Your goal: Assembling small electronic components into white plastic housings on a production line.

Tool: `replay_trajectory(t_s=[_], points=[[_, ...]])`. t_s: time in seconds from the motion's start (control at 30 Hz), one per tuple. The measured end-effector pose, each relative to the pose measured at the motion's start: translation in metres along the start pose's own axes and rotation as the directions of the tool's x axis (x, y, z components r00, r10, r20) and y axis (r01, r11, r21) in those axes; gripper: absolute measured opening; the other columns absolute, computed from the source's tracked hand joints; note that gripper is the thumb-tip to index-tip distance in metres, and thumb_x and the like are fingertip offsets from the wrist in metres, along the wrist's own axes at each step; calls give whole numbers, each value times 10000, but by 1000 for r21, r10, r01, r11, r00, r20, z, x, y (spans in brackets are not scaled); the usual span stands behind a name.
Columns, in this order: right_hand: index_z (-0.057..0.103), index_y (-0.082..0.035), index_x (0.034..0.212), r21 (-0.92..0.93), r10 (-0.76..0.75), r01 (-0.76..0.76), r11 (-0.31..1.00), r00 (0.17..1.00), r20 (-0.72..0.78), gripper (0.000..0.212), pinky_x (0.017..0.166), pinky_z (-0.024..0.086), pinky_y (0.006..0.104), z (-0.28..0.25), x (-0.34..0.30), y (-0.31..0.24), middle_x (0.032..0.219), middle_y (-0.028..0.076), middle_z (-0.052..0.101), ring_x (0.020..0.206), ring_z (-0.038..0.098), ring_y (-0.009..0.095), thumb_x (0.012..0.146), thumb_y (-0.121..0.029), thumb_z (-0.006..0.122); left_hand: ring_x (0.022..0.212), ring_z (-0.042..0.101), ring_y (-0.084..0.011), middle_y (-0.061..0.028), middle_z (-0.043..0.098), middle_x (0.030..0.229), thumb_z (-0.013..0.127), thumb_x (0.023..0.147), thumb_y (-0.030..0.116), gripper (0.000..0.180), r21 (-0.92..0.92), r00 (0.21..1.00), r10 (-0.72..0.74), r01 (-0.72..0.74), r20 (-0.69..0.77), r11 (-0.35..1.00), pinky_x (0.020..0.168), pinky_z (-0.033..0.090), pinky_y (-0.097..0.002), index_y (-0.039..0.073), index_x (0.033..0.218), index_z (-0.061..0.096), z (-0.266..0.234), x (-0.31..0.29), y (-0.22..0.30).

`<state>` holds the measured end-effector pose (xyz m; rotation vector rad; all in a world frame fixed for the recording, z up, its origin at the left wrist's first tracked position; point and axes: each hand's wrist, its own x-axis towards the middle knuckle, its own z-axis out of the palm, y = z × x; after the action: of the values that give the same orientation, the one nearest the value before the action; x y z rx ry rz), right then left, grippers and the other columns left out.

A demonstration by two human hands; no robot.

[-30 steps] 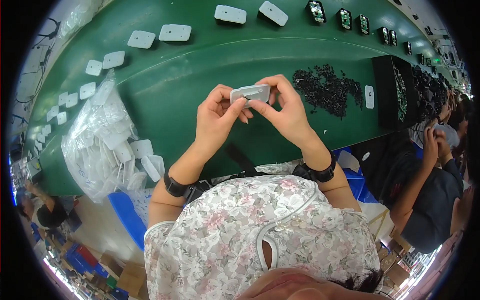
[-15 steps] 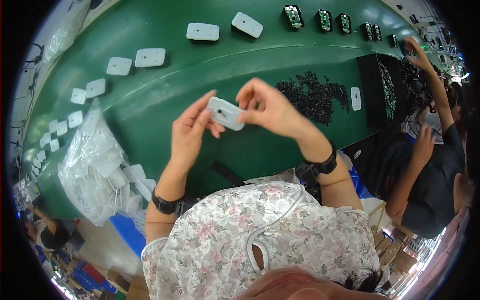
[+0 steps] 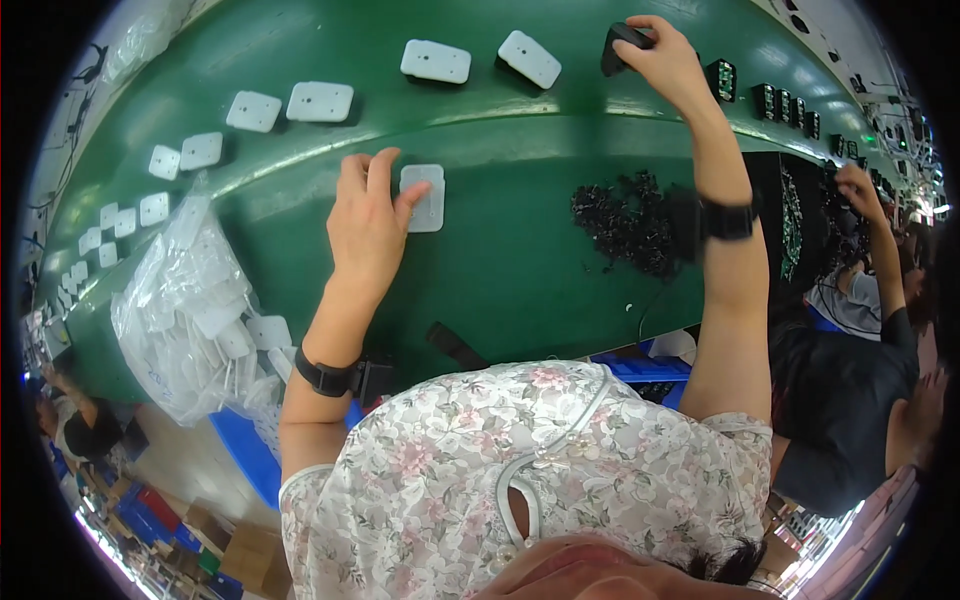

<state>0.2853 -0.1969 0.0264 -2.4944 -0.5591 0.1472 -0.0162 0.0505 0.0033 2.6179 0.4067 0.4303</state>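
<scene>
A white plastic cover (image 3: 428, 212) lies on the green table in front of me. My left hand (image 3: 366, 225) rests beside it, fingers stretched out and apart, the thumb lying over the cover's left part. Far off at the back of the table, my right hand (image 3: 660, 62) grips a small black plastic case (image 3: 613, 52), which is tilted. The inside of that case is hidden from here. Wide black bands circle both my wrists.
Several white-topped cases (image 3: 436, 62) form a curved row to the left. Black cases with green circuit boards (image 3: 722, 80) continue it rightward. Small black parts (image 3: 625, 220) lie heaped at the right. A clear bag of white covers (image 3: 195, 320) sits left. A co-worker (image 3: 835, 400) works at right.
The white cover, held in both hands before, is now down on the table. My right hand has moved far forward and right and taken hold of a black case. My left hand has opened.
</scene>
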Motion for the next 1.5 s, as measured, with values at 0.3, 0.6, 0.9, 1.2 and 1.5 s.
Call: replay_trajectory(t_s=[0.3,0.6,0.9,1.2,1.5], points=[[543,-27,1139,387,-349,293,874,933,83,430,911,458,328,60,-202,-92,1110,108,553,1040,576,263,736,32,682,1042,522,-313,-128,561,1112,755,742,135,566,-6,981,190,-190,-50,982,866,418,-412,37,1243,510,15,-24,-12],[606,-32,1162,166,-433,421,892,901,38,407,909,488,368,59,-204,-86,1145,141,613,1070,601,319,769,18,700,1136,522,-287,-99,591,1171,689,771,29,537,-135,953,273,-290,-131,947,968,389,-415,81,1279,521,28,-5,-11],[631,-43,1163,178,-533,526,831,846,-12,408,901,498,362,85,-158,-116,1148,118,649,1064,615,303,765,-14,717,1303,469,-280,-94,552,1347,575,805,-77,587,-466,963,266,-253,-39,848,1109,329,-436,98,1360,502,25,-7,-20],[632,-52,1172,82,-522,516,852,851,65,423,874,511,370,97,-166,-117,1149,106,639,1032,614,295,759,-23,719,1328,458,-244,-13,510,1422,449,773,-133,646,-247,929,357,-327,91,912,1133,310,-433,156,1343,542,21,-13,-26],[620,-47,1201,-91,-566,575,813,817,105,488,804,534,355,91,-178,-133,1126,109,624,978,615,282,726,2,720,1304,488,-191,7,543,1389,499,826,-13,533,-1,927,344,-348,148,938,1106,341,-435,149,1330,562,-3,-28,-8]])
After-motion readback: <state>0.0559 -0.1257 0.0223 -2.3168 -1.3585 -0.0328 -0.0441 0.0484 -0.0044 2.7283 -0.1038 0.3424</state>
